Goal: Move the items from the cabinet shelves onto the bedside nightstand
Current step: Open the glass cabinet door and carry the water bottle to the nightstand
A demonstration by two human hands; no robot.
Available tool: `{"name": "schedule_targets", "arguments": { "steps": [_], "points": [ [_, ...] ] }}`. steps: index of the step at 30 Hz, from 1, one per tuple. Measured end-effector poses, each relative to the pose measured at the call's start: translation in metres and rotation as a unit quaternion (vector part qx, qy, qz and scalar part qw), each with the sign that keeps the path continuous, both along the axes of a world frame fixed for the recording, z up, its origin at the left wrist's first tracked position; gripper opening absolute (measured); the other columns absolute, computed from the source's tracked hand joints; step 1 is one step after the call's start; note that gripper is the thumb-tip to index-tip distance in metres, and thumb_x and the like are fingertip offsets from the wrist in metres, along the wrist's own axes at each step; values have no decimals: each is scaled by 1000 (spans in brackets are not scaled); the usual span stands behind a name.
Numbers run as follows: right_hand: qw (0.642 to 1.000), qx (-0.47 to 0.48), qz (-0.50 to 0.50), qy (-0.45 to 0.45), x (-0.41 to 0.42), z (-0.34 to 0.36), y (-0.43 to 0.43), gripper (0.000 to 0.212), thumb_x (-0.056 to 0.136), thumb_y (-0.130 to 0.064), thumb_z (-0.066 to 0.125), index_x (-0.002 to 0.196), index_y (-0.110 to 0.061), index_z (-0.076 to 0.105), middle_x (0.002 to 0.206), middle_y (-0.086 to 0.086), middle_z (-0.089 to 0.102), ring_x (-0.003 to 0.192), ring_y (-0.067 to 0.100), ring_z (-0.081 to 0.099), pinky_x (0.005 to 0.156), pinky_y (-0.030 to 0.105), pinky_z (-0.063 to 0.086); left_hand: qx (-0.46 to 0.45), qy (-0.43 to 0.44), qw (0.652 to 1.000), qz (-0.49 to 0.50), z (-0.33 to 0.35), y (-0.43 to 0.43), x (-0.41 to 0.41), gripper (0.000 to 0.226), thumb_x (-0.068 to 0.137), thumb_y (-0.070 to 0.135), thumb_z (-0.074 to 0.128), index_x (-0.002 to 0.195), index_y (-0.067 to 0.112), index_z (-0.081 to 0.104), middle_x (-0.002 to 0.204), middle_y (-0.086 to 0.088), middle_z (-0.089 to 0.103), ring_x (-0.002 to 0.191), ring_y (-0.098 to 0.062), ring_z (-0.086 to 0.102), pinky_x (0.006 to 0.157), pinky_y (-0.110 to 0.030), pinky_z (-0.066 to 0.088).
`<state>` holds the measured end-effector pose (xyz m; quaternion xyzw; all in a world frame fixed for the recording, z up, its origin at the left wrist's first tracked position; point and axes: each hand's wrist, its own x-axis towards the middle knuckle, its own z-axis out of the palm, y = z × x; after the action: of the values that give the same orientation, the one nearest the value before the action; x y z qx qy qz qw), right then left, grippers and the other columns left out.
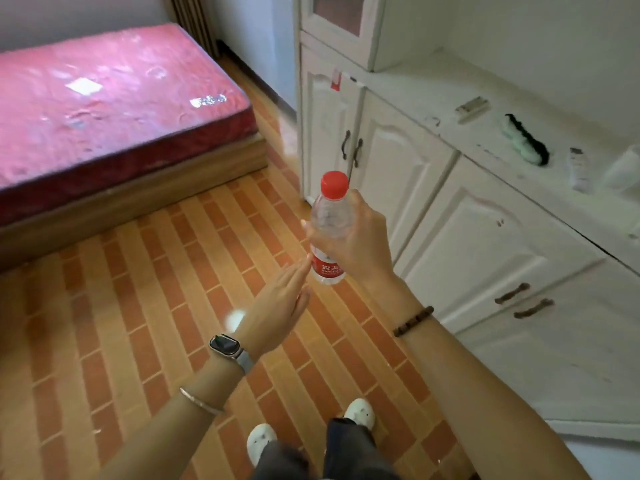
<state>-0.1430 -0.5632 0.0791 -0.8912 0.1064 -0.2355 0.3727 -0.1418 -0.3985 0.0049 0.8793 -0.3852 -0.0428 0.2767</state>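
My right hand [360, 237] grips a clear water bottle [329, 216] with a red cap and red label, holding it upright in mid-air above the tiled floor. My left hand [280, 299] is stretched out flat just below and left of the bottle, fingers together, its fingertips almost at the label; it holds nothing. The white cabinet [467, 220] runs along the right, its lower doors closed. No nightstand is in view.
A bed with a red mattress [104, 105] on a wooden base fills the upper left. On the cabinet's countertop lie a black-and-green brush [526, 140], a small tube [580, 169] and a hinge-like metal piece [471, 107]. Orange brick-pattern floor [138, 323] lies between bed and cabinet.
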Motion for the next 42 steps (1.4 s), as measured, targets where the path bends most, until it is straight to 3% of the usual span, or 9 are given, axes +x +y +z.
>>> {"name": "schedule_targets", "arguments": {
  "steps": [3, 8, 13, 19, 24, 29, 36, 39, 42],
  "points": [
    [999, -3, 47, -14, 17, 1, 61, 56, 70, -60, 71, 108, -23, 55, 96, -6, 67, 84, 9, 66, 78, 21, 57, -8, -4, 998, 54, 1, 60, 2, 54, 99, 35, 26, 148, 12, 22, 150, -4, 33, 138, -13, 23, 110, -10, 2],
    [989, 21, 138, -43, 43, 1, 161, 53, 71, -51, 76, 108, -19, 56, 94, -3, 68, 83, 10, 66, 77, 23, 57, -13, -9, 991, 132, -2, 157, 3, 55, 99, 36, 25, 149, 13, 21, 151, -2, 33, 139, -5, 20, 115, -19, 11],
    [973, 33, 223, -51, 66, -1, 254, 49, 71, -48, 78, 104, -17, 59, 92, -4, 68, 79, 8, 64, 73, 21, 55, -3, -20, 971, 237, -3, 238, -4, 52, 101, 28, 34, 149, 14, 19, 151, -3, 33, 139, -11, 25, 115, -20, 13],
    [936, 39, 348, -46, 99, -4, 350, 50, 72, -52, 75, 105, -18, 59, 92, -6, 68, 79, 9, 65, 71, 26, 58, -2, -21, 932, 362, -1, 312, -8, 54, 99, 35, 29, 148, 12, 23, 148, -7, 38, 136, -17, 34, 112, -25, 24],
    [897, 65, 437, -37, 133, -10, 413, 50, 72, -52, 75, 107, -19, 58, 95, -6, 68, 84, 10, 67, 74, 28, 58, -35, -1, 891, 454, -3, 353, 5, 52, 100, 25, 41, 148, 15, 23, 147, -3, 39, 133, -11, 35, 103, -2, 13],
    [854, 82, 513, -16, 179, -12, 464, 56, 72, -56, 72, 111, -18, 58, 99, -4, 67, 87, 10, 67, 76, 29, 59, -33, -10, 844, 535, 1, 379, 33, 52, 100, 27, 39, 148, 19, 22, 146, -2, 41, 129, -13, 39, 103, -20, 28],
    [807, 104, 581, -22, 239, -3, 519, 55, 74, -53, 72, 111, -15, 59, 98, -3, 68, 87, 10, 68, 76, 30, 59, -32, -16, 784, 620, 4, 406, 82, 55, 100, 37, 35, 149, 26, 14, 151, 3, 33, 133, -9, 34, 101, -15, 19],
    [794, 102, 599, -15, 258, -2, 539, 53, 73, -53, 72, 110, -17, 59, 97, -4, 68, 88, 11, 68, 76, 31, 59, -45, -9, 776, 629, 5, 419, 100, 54, 100, 37, 33, 149, 25, 14, 151, 3, 31, 135, -7, 28, 103, -14, 17],
    [785, 101, 611, -5, 275, -4, 561, 54, 72, -53, 72, 112, -19, 58, 98, -5, 68, 89, 11, 68, 77, 31, 59, -64, -9, 767, 638, 4, 436, 117, 52, 100, 36, 32, 149, 25, 16, 149, 3, 34, 132, -2, 31, 105, -16, 25]
  ]
}}
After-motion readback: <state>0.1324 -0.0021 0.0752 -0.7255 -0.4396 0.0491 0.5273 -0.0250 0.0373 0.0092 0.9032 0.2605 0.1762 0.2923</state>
